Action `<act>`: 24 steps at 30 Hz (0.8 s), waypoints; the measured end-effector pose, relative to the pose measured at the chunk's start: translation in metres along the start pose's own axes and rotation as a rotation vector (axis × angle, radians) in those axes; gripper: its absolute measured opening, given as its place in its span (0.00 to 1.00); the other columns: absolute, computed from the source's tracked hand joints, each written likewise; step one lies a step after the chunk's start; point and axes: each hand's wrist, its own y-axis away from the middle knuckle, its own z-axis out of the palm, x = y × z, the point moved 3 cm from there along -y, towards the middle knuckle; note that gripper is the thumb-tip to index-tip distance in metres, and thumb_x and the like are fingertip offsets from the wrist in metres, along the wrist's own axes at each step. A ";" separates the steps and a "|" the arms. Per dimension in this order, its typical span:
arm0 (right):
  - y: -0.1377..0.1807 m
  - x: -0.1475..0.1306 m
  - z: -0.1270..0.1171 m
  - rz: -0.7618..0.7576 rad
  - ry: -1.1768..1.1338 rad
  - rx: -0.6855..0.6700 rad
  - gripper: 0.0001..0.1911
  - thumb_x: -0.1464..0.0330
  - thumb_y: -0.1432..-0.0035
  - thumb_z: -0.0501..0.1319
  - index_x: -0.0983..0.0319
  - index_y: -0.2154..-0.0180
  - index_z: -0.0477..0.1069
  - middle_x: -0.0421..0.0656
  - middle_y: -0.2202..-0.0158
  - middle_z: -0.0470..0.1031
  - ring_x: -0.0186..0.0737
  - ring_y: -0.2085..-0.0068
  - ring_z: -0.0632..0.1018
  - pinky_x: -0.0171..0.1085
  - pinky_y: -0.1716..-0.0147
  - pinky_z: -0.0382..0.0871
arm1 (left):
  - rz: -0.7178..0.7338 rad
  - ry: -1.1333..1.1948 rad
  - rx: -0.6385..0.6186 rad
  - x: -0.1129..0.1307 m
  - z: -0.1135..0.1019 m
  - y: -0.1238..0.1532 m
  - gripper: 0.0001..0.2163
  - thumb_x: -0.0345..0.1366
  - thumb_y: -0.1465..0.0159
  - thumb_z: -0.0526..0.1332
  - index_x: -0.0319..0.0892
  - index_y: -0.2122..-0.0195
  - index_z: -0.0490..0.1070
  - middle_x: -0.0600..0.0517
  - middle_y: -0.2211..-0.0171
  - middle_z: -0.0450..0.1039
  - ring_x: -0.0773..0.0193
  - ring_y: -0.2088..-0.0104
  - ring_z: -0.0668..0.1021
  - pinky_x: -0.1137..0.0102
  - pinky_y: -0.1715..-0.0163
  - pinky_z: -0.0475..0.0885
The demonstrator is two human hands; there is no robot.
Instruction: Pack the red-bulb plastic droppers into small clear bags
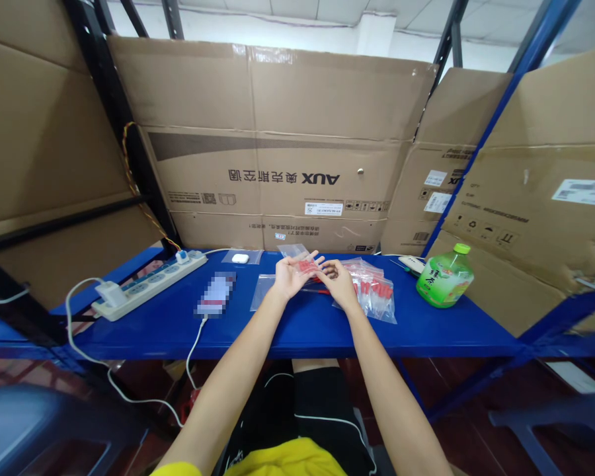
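Note:
A small clear plastic bag with a red strip or red contents (306,266) is held between my two hands above the blue table. My left hand (289,276) supports it from the left, palm turned up. From the right, my right hand (338,281) pinches its edge with bent fingers. Just right of that hand lies a pile of clear zip bags with red-ended pieces inside (377,291). Another clear bag (262,292) lies flat beside my left wrist. A red piece (322,291) shows on the table below my hands, partly hidden.
On the left, a white power strip (151,284) and a phone (216,295) with a charging cable lie on the blue table (307,337). A small white case (240,258) rests at the back. A green bottle (445,276) stands right. Cardboard (203,86) walls the back and sides.

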 end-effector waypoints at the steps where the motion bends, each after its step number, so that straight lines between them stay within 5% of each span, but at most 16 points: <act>1: 0.003 0.001 -0.006 -0.013 0.114 -0.005 0.15 0.58 0.42 0.66 0.59 0.56 0.73 0.44 0.63 0.78 0.44 0.63 0.77 0.43 0.60 0.71 | 0.008 0.005 0.013 0.001 -0.001 0.000 0.31 0.30 0.52 0.55 0.31 0.44 0.70 0.34 0.32 0.64 0.37 0.34 0.69 0.47 0.44 0.75; 5: 0.019 0.002 -0.023 -0.114 0.667 -0.130 0.08 0.63 0.41 0.68 0.57 0.60 0.78 0.48 0.55 0.79 0.56 0.48 0.73 0.53 0.48 0.63 | 0.097 0.034 0.083 0.005 -0.003 0.001 0.30 0.29 0.52 0.56 0.33 0.45 0.70 0.34 0.32 0.63 0.38 0.33 0.69 0.45 0.42 0.73; 8: 0.029 0.002 -0.024 -0.154 0.812 -0.241 0.03 0.65 0.39 0.68 0.56 0.62 0.79 0.49 0.53 0.79 0.59 0.45 0.70 0.55 0.47 0.60 | 0.143 0.042 0.091 0.008 -0.001 0.002 0.31 0.30 0.51 0.56 0.34 0.43 0.69 0.35 0.32 0.64 0.38 0.33 0.69 0.45 0.41 0.72; 12: 0.031 -0.002 -0.023 -0.157 0.686 -0.206 0.02 0.68 0.38 0.64 0.57 0.63 0.76 0.46 0.58 0.80 0.55 0.49 0.73 0.54 0.48 0.61 | 0.220 0.036 0.071 0.012 0.002 0.003 0.33 0.29 0.49 0.55 0.38 0.39 0.67 0.39 0.33 0.65 0.40 0.33 0.69 0.45 0.41 0.72; 18: 0.039 -0.021 -0.040 -0.121 0.178 0.092 0.05 0.65 0.39 0.62 0.59 0.62 0.73 0.42 0.66 0.80 0.43 0.65 0.78 0.41 0.59 0.71 | 0.321 0.069 0.048 0.015 0.002 0.004 0.33 0.29 0.48 0.55 0.39 0.38 0.67 0.41 0.33 0.66 0.43 0.33 0.69 0.48 0.39 0.72; 24: 0.049 -0.043 -0.035 -0.169 0.158 0.135 0.05 0.65 0.41 0.64 0.59 0.64 0.75 0.41 0.67 0.80 0.41 0.67 0.78 0.40 0.61 0.72 | 0.349 0.047 0.095 0.014 0.007 0.006 0.32 0.28 0.49 0.55 0.38 0.39 0.68 0.42 0.34 0.67 0.45 0.33 0.69 0.51 0.37 0.71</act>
